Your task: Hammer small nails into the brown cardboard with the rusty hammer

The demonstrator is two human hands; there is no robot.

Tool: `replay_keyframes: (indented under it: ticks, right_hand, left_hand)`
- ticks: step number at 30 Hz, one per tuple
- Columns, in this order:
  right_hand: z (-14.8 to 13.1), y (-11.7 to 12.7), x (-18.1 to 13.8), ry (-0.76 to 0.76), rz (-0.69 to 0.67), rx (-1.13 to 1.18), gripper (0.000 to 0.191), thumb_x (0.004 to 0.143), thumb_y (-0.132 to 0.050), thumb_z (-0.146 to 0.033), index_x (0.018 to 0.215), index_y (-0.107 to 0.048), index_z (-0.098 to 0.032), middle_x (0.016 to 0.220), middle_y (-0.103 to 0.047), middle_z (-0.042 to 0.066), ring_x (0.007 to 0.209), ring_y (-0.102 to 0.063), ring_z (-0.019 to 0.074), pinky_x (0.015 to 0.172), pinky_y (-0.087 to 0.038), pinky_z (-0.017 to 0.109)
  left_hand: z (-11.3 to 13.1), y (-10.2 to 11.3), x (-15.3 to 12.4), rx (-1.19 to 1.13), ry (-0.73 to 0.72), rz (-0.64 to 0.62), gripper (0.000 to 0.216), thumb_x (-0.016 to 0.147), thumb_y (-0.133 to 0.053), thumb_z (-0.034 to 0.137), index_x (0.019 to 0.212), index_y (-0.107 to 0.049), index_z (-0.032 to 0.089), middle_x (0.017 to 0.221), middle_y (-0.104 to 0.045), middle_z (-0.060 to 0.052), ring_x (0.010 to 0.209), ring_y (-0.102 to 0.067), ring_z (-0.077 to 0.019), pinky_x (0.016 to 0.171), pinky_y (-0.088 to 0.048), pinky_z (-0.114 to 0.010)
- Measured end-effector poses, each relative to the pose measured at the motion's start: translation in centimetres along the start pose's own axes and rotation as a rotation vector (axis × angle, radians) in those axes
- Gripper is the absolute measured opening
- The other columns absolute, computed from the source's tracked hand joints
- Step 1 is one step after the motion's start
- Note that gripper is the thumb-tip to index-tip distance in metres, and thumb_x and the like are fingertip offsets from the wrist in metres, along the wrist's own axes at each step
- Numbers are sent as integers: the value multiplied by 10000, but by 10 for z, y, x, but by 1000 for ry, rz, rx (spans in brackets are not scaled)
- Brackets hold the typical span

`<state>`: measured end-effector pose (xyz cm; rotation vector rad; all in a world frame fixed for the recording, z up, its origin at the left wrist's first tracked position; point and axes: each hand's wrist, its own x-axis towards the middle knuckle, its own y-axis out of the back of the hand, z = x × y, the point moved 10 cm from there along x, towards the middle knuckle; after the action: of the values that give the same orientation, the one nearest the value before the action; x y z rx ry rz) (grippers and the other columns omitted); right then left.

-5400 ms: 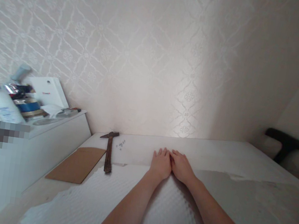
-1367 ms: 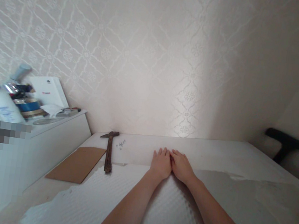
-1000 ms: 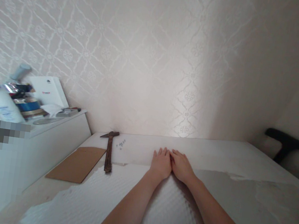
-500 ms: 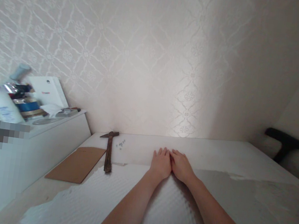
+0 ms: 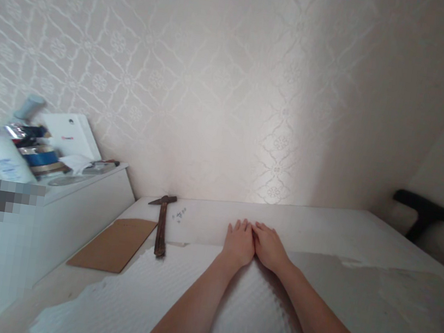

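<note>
Side by side and touching at the thumbs, my left hand (image 5: 239,244) and my right hand (image 5: 270,249) lie palm down on the white tabletop (image 5: 320,232). Their fingers are stretched out toward the wall, and I see nothing held in either. What is under the palms is hidden. A white, dimpled sheet (image 5: 138,292) with a ragged edge spreads beneath my forearms. To the left of my hands lies a hammer (image 5: 161,229) with a worn brown handle, its head near the wall. Beside it is a flat brown piece of board (image 5: 114,245).
On the left, a white cabinet (image 5: 73,223) holds a white box (image 5: 71,134), a pale bottle (image 5: 6,155), a blue tape roll (image 5: 41,157) and other small items. A black T-shaped object (image 5: 428,212) stands at the right edge. Patterned wallpaper (image 5: 214,105) covers the wall behind.
</note>
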<state>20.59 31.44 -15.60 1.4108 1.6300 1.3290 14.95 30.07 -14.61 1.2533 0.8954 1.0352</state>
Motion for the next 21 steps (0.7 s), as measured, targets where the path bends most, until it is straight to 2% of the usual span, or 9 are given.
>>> replay_keyframes:
  ticks: [21]
  right_hand:
    - [1,-2,1,6,9,3,468,919,-327,-158,1352,-502,-122,1413,-473,165,1332,-387,256,1093,-273,451]
  left_hand:
    - [0,-1,1,-10,-13,14,526,933,-258,217,1424,-358,56,1521,-291,-122,1397,-265,-290,1143,-217,-498]
